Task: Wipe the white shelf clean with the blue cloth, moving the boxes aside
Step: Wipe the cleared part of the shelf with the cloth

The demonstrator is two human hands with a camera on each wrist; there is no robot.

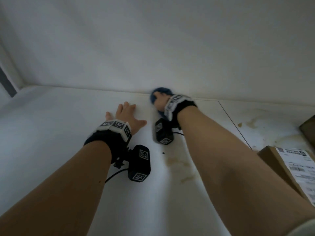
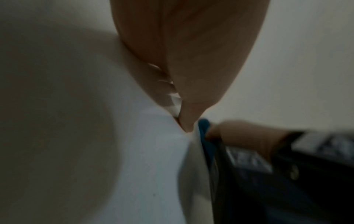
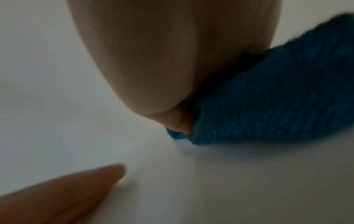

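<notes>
The white shelf (image 1: 64,126) fills the head view. My left hand (image 1: 126,114) rests flat on it with fingers spread, holding nothing; in the left wrist view this palm (image 2: 191,57) lies against the surface. My right hand (image 1: 159,101) is at the shelf's back edge, curled over the bunched blue cloth (image 1: 161,90) and pressing it down where the shelf meets the back wall. In the right wrist view the blue cloth (image 3: 268,98) bulges out from under the right hand (image 3: 172,60). A cardboard box (image 1: 279,169) with a white label sits at the right.
A second brown box (image 1: 308,129) shows at the far right edge. Yellowish stains (image 1: 181,168) mark the shelf by my right forearm, and more stains (image 1: 254,124) lie near the boxes. The back wall (image 1: 153,48) rises behind the cloth. A side panel (image 1: 12,77) closes the left.
</notes>
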